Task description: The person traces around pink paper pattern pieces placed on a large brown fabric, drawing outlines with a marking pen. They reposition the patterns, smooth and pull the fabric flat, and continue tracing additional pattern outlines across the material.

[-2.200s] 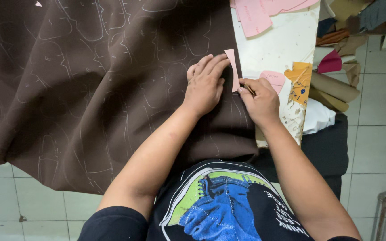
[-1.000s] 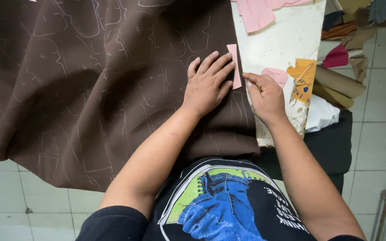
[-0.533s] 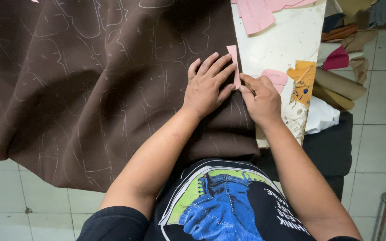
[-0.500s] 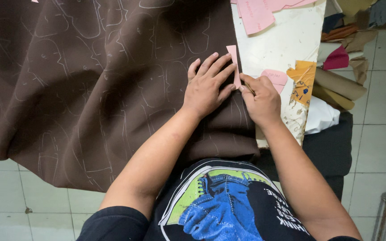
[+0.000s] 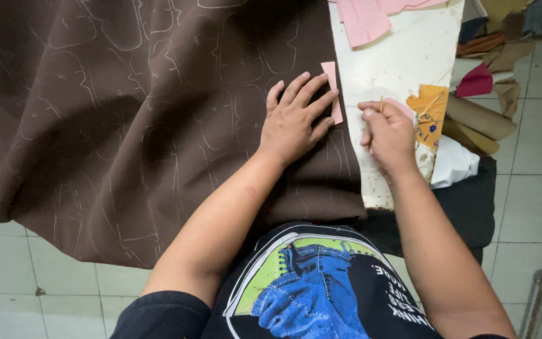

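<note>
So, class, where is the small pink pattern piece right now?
In the head view, the pink pattern piece lies on the brown fabric's right edge, pinned under the left hand's fingertips.

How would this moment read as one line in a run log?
left hand: flat, pressing pink template on brown fabric | right hand: closed on thin marking tool, off fabric, over white board

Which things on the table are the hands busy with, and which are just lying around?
In use:
- left hand pressing the small pink template flat
- brown fabric with outlines drawn on it
- right hand gripping a thin marking stick

Lying about:
- big pink paper pieces
- orange scrap
- tan rolls
- dark red scrap
</note>
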The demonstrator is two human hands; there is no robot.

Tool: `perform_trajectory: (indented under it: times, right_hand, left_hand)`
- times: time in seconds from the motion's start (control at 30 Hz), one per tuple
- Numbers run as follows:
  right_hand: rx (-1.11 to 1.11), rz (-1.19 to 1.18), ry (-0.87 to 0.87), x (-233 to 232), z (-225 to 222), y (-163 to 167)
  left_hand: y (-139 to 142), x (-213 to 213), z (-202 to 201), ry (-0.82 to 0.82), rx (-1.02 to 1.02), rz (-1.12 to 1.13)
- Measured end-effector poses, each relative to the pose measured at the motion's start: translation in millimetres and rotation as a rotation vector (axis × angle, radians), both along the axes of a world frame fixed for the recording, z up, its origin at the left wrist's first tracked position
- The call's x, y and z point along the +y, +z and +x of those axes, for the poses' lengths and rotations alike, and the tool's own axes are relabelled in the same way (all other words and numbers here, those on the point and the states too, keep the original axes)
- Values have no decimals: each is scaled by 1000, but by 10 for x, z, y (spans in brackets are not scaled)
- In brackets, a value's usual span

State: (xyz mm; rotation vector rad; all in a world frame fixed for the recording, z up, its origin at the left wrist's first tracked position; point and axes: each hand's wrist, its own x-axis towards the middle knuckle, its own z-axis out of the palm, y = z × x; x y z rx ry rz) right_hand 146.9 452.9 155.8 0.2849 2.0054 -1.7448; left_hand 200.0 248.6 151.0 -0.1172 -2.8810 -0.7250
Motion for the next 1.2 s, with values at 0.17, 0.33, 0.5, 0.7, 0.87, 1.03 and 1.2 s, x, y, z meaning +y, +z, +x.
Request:
perform_trajectory:
  times: [0.17, 0.33, 0.5, 0.7, 0.87, 1.03, 1.2]
  right_hand:
    - [194, -177, 5, 44, -156, 70]
    - [628, 244, 213, -104, -345, 188]
    - [541, 125, 243, -321, -638, 97]
    - [847, 582, 476, -253, -605, -17]
    - [709, 674, 401, -335, -107, -15]
    - [594, 715, 319, -479, -49, -19]
    - [695, 781, 336, -483, -17, -62]
  left_hand:
    - [0, 1, -11, 1, -7, -19]
    - [-4, 6, -39, 3, -32, -65]
    - [-7, 6, -49, 6, -46, -46]
    - [-22, -30, -45, -2, -18, -20]
    - [-64, -15, -63, 9, 21, 11]
    - [-158, -46, -85, 73, 111, 158]
    - [-245, -12, -119, 97, 163, 183]
